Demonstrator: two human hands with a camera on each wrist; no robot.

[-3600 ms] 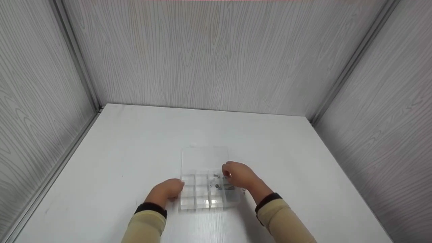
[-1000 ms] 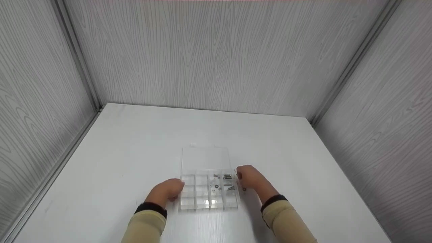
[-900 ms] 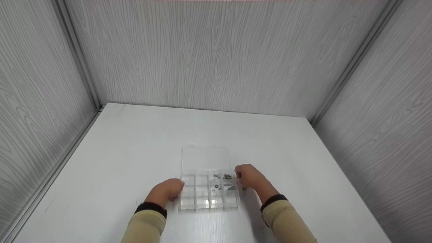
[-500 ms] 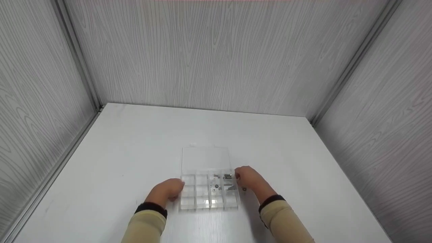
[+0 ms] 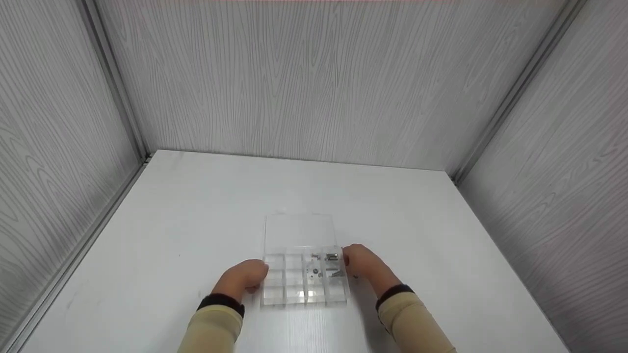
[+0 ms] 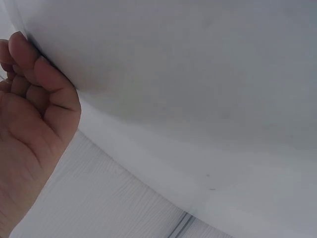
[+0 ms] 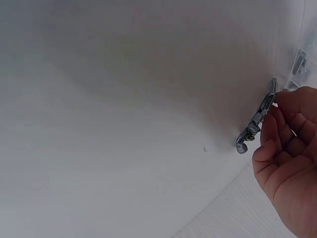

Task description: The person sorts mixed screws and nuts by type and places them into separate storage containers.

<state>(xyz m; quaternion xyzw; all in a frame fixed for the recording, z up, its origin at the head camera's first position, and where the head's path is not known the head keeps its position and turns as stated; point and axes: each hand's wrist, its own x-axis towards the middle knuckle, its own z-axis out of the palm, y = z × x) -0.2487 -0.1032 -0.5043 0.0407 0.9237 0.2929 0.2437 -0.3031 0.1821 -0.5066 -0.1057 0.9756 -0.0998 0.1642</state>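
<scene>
A clear plastic compartment box [image 5: 294, 300] stands with its clear lid [image 5: 299, 229] folded back flat behind it. My left hand [image 5: 245, 274] holds the left wall, thumb at the rim; in the left wrist view its fingers [image 6: 52, 82] are curled. Small metal parts [image 5: 332, 256] and screws [image 5: 336, 273] lie in the right column, nuts [image 5: 315, 271] in the column beside it. My right hand [image 5: 364, 262] is just outside the right wall. In the right wrist view its curled fingertips are right at a row of loose metal hardware [image 7: 255, 121] on the table; whether they pinch a piece I cannot tell.
The white table [image 5: 196, 206] extends around the box. Wood-grain panels close it in at the back [image 5: 294, 83], left [image 5: 44, 147] and right [image 5: 564, 147]. One small piece [image 5: 355, 277] lies on the table by the right wrist.
From over the box's back right compartment, my right hand has moved right to the table outside the wall, shifting only slightly over the last second. My left hand and the box stay put.
</scene>
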